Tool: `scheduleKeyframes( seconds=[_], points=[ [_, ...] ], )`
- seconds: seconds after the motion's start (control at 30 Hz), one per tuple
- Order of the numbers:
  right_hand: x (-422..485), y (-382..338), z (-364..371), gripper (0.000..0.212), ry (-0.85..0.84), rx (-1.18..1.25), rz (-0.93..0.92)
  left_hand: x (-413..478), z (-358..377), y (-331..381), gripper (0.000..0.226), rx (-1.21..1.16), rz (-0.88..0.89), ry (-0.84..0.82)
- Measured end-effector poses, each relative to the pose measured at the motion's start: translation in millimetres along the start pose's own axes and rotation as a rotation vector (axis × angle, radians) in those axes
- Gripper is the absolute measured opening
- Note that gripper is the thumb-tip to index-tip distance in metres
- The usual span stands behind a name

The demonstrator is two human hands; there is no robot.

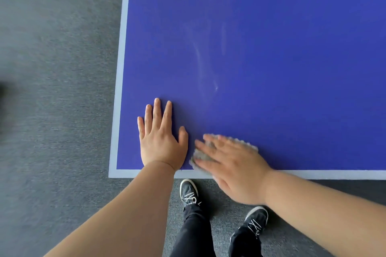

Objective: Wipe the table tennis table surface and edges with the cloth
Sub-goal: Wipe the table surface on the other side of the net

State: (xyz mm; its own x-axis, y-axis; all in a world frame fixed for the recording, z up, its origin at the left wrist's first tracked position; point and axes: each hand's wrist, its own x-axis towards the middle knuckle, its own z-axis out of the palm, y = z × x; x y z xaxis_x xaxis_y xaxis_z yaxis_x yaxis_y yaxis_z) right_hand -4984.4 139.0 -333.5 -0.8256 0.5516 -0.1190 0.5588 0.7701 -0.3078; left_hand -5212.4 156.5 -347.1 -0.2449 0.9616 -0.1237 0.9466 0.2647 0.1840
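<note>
Head — cloth (201, 155) under right hand (236, 171), lengthwise along table edge (313, 174)

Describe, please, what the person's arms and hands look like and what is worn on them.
The left hand and right hand are bare: no gloves, rings or watch show. Both forearms are bare to the frame edge, with no sleeves in view. Below are black trousers and black shoes with white laces.
</note>
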Motion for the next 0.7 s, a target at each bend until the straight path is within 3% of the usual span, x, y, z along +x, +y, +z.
scheduleKeyframes(
  seconds=[0.07, 0.13, 0.27, 0.33, 0.4, 0.5, 0.57, 0.63, 0.7],
  points=[
    [-10, 5, -2, 0.061, -0.03, -0.008, -0.099, 0, 0, 1, 0.077, -0.005, -0.003, -0.003],
    [6, 35, -13, 0.061, 0.001, -0.077, -0.017, 1, 0, 0, 0.077, -0.007, -0.004, -0.009],
    [64, 116, -49, 0.064, 0.169, -0.034, 0.529, 1, 2, -1, 0.076, -0.013, -0.009, 0.002],
    [86, 122, -55, 0.062, 0.19, -0.008, 0.677, 1, 2, -1, 0.076, -0.016, -0.006, 0.008],
    [92, 95, -46, 0.061, 0.192, -0.044, 0.559, 2, 3, -2, 0.076, -0.019, -0.004, 0.012],
    [50, 27, -18, 0.063, 0.066, -0.065, 0.037, 2, 3, -2, 0.076, -0.02, 0.006, 0.005],
    [23, 14, -11, 0.059, -0.026, -0.016, -0.15, 2, 2, -2, 0.073, -0.021, -0.002, 0.009],
    [26, 42, -19, 0.054, 0.007, -0.017, -0.145, 2, 2, -2, 0.071, -0.018, 0.0, 0.012],
    [48, 85, -34, 0.054, 0.089, -0.016, 0.065, 2, 2, -2, 0.071, -0.025, 0.005, 0.009]
  ],
)
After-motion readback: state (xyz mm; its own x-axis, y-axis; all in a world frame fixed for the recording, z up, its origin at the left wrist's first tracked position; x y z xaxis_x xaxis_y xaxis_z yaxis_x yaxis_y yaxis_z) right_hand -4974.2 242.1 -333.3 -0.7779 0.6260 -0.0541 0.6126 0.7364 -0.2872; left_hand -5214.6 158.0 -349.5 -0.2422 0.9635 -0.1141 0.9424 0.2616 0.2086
